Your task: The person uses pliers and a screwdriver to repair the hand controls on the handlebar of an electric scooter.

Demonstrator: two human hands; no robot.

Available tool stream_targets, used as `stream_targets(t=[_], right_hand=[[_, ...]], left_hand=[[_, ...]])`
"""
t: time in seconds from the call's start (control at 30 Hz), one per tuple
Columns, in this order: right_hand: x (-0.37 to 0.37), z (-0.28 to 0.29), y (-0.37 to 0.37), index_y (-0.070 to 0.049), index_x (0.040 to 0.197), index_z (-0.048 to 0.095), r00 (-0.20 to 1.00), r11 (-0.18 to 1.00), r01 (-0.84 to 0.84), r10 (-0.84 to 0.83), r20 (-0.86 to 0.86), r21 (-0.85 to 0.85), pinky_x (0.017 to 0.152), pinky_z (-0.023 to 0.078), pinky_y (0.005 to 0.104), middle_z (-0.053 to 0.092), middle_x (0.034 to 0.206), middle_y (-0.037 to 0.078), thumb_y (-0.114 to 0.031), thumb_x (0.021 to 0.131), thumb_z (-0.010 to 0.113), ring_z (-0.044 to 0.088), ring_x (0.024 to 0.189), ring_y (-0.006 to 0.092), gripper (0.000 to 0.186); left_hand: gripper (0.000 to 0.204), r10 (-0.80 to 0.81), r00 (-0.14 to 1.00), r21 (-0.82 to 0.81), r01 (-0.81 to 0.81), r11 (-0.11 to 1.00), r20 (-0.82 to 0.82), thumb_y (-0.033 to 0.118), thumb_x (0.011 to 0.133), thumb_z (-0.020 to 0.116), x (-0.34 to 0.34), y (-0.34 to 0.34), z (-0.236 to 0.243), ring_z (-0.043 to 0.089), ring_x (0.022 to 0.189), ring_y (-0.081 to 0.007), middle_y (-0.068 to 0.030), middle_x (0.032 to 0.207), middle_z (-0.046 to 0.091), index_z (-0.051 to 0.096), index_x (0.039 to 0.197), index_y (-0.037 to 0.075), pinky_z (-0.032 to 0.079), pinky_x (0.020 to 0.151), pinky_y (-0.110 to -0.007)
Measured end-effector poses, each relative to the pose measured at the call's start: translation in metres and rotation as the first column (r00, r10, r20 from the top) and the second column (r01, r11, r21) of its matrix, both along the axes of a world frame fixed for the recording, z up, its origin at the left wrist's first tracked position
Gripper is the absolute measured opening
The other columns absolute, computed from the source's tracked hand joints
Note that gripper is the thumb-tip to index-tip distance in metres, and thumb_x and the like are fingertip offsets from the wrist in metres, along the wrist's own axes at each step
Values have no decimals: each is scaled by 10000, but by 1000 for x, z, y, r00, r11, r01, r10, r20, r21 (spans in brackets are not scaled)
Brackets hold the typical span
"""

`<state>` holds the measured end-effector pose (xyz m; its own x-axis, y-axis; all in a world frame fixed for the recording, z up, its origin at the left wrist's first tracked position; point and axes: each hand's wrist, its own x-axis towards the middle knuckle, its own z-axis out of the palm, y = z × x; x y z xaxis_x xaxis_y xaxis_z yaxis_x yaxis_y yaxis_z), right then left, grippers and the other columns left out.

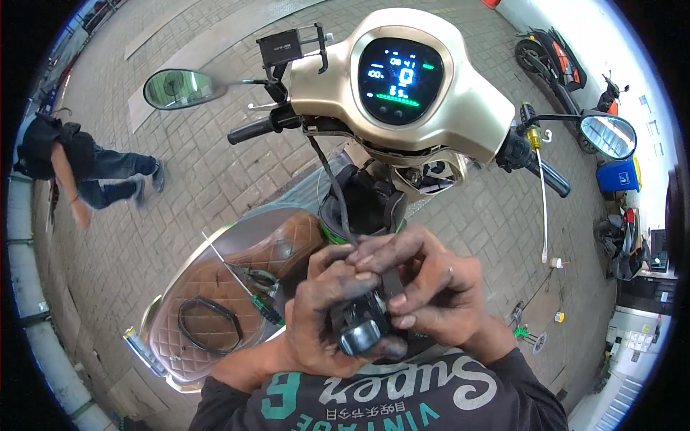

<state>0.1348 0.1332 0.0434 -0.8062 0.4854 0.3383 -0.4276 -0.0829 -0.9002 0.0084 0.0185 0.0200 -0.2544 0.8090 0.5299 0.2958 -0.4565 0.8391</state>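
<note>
My left hand (316, 309) is closed around a small black part with a glossy, rounded end (361, 335). Fingers of my right hand (442, 287) pinch the same part from the other side, hiding much of it; its exact kind does not show. A dark cable (334, 187) runs from my fingertips up to the underside of the gold scooter's handlebar cover (323, 90). Left of my hands, the brown quilted seat (287, 241) bears a screwdriver with a green and black handle (267, 309) and a black ring-shaped band (208, 327).
Beyond my hands sits a black, green-edged helmet-like thing (363, 205). A yellow-handled screwdriver (533, 138) hangs by the right handlebar grip (550, 176). The dashboard (401, 79) is lit. At the left a person (86, 161) walks on the paving; other scooters (550, 61) stand at the right.
</note>
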Motion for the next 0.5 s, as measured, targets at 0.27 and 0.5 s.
stream_targets(t=[0.27, 0.5], right_hand=[[4, -6, -5, 9, 825, 610, 999, 1000, 28, -28, 18, -8, 932, 429, 441, 543, 1026, 188, 15, 746, 682, 564, 1025, 299, 107], [2, -6, -3, 15, 822, 604, 999, 998, 11, -8, -48, 56, 920, 431, 454, 544, 1020, 177, -13, 765, 676, 565, 994, 286, 96]], left_hand=[[704, -56, 998, 34, 55, 998, 16, 263, 664, 828, 2, 0, -3, 599, 1000, -283, -163, 1034, 615, 406, 1177, 29, 308, 989, -479], [695, -49, 999, 15, 49, 999, 12, 248, 657, 834, 1, -1, -2, 608, 964, -273, -141, 989, 624, 410, 1167, 41, 319, 972, -474]])
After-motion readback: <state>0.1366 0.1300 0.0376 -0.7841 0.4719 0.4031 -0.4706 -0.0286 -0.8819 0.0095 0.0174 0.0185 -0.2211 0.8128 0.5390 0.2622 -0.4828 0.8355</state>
